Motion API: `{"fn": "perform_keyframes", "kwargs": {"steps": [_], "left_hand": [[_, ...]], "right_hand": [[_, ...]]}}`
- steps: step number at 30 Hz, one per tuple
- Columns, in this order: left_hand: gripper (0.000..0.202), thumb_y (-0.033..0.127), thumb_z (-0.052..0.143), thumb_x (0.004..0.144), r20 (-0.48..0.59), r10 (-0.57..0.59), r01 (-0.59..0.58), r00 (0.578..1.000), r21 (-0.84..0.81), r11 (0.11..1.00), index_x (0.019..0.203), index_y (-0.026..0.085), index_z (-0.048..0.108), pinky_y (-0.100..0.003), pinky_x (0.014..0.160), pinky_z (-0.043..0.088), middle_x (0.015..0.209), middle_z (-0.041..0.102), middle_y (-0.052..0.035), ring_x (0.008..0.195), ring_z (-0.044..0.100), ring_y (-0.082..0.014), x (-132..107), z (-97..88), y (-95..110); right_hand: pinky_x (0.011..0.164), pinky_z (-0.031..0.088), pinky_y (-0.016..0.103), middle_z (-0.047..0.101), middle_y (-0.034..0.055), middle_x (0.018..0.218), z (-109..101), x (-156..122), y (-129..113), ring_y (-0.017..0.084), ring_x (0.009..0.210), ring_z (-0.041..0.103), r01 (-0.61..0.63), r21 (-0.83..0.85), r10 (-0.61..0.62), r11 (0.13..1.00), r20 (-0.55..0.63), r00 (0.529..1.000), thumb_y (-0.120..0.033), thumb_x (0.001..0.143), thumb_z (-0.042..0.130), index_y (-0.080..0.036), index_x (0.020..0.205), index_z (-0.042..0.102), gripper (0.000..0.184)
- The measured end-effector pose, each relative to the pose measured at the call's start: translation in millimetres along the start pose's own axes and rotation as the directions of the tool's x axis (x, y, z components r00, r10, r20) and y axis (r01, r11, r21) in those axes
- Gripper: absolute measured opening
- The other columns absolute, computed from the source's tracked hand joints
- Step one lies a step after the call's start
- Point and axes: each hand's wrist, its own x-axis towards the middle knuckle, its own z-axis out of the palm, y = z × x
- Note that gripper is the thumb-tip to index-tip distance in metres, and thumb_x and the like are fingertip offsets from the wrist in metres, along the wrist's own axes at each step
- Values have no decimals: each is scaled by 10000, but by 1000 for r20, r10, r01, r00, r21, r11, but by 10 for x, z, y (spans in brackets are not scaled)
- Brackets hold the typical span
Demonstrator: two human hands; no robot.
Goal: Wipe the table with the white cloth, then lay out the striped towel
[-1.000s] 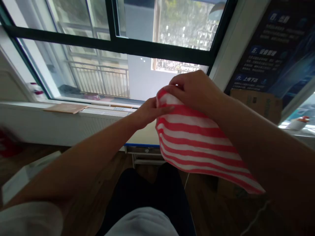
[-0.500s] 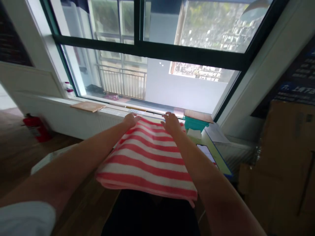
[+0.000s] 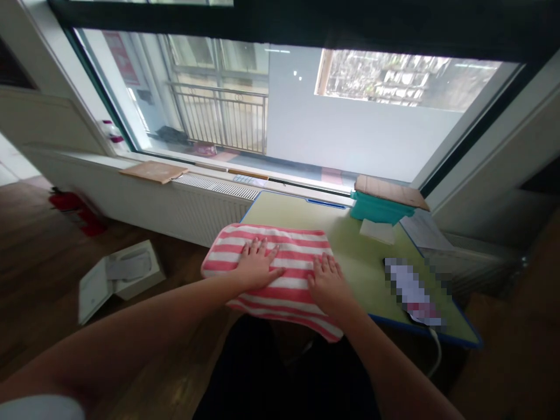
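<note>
A red-and-white striped cloth (image 3: 284,248), towel-like, lies over the near left part of a pale green table (image 3: 350,239) with a blue edge. Its near edge hangs over the table's front, close to my lap. My left hand (image 3: 257,268) rests flat on the cloth's left half, fingers spread. On the right half lies my right hand (image 3: 328,283), palm down with fingers stretched out. Neither hand grips the fabric.
Right of the cloth lies a phone (image 3: 411,291), blurred out, with a white cable (image 3: 435,353). Behind it stand a white block (image 3: 377,231) and a teal box (image 3: 378,207) under a brown board. An open white box (image 3: 135,271) and a fire extinguisher (image 3: 79,210) are on the floor at left.
Both hands have let go of the cloth's far edge, come back toward me and now press flat on it. The cloth lies lower, on the table. The view has tilted down.
</note>
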Motion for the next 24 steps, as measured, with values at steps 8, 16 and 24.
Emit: {"fn": "perform_keyframes", "kwargs": {"steps": [8, 16, 24], "left_hand": [[799, 732, 221, 820, 3, 94, -94, 996, -5, 996, 1472, 271, 262, -519, 1105, 71, 1551, 170, -97, 1410, 98, -365, 878, -81, -64], [829, 759, 258, 793, 22, 160, -160, 987, 7, 987, 1468, 278, 266, -479, 1111, 100, 1539, 205, -102, 1410, 147, -328, 2146, -165, -351], [860, 755, 244, 786, -78, -86, 92, 993, 65, 994, 1441, 208, 354, -497, 1106, 154, 1512, 286, -112, 1389, 200, -356, 3135, -212, -988]], "right_hand": [[1129, 74, 419, 164, 145, 1540, 4, 823, 184, 261, 1419, 116, -72, 43, 75, 996, -52, 996, -571, 919, 198, -136, 1479, 214, 710], [1115, 89, 426, 167, 149, 1539, -74, 1898, 441, 275, 1414, 127, -131, 78, 136, 988, -75, 988, -632, 892, 192, -154, 1474, 230, 754], [1124, 45, 401, 138, 117, 1551, -155, 2810, 392, 259, 1419, 99, -101, 112, 112, 989, -99, 989, -671, 876, 180, -179, 1482, 203, 781]]}}
